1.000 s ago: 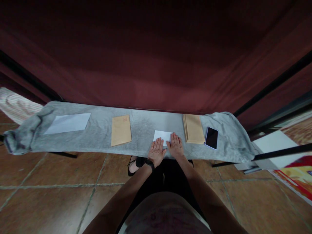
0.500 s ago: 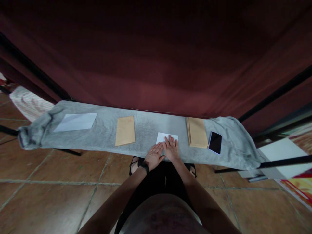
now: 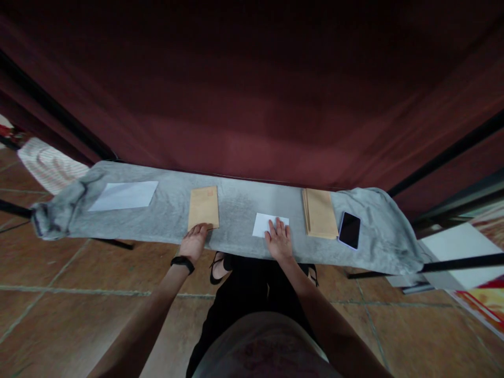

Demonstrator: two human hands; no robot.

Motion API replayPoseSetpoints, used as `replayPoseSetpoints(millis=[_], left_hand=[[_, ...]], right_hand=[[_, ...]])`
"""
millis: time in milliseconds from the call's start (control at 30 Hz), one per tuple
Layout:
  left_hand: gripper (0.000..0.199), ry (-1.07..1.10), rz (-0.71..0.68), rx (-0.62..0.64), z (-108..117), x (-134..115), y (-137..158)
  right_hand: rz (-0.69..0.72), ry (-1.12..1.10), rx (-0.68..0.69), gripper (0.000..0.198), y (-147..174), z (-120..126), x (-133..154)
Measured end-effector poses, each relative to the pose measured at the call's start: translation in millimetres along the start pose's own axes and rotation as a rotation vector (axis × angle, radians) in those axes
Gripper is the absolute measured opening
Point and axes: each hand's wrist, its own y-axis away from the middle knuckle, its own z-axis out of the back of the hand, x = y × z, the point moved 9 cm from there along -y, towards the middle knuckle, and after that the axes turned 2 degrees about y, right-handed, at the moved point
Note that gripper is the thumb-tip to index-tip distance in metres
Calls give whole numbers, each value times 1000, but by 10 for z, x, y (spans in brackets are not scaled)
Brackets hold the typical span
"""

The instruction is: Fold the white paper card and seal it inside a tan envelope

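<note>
Your right hand (image 3: 280, 240) lies spread on the white paper (image 3: 261, 223) before you, while your left hand (image 3: 194, 242), whether pinching I can't tell, seems to be taking the brown envelope (image 3: 203, 203) leftward of it, calling for a secure hold.

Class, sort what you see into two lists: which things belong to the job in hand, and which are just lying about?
Seem to belong:
- small white paper, under the right hand
- single brown envelope, left hand at its near edge
- probably the brown envelope stack, being alike

Seem just lying about:
- phone
- striped cloth

Unclear: larger white sheet, untouched.
</note>
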Motion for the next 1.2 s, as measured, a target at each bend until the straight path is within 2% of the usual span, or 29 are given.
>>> replayPoseSetpoints(millis=[133,233,400,500,567,667,700,833,1000,1200], left_hand=[[39,-41,-47,34,135,-254,-18],[37,-64,-66,-8,225,-629,-56],[34,10,-187,-4,57,-1411,-171],[35,166,-220,20,-75,-1630,-258],[37,223,-207,-4,-91,-1591,-327],[42,159,-166,-51,-51,-1329,-438],[47,109,-168,-34,-54,-1232,-471],[65,-83,-263,173,-187,-959,-518],[75,-194,-429,173,-256,-1062,-501],[73,-206,-298,214,-559,-1191,-492]], right_hand=[[-4,-5,10,51,-4,18,0],[-7,-4,23,51,-6,6,-1],[4,-4,-1,51,0,2,-11],[16,-19,-14,51,8,17,-17],[22,-29,-13,50,11,26,-16],[24,-46,-22,49,12,45,-13],[23,-53,-30,49,13,53,-13],[26,-79,-61,49,22,80,-12],[47,-79,-62,49,30,83,4],[4,-112,15,46,-34,49,-20]])
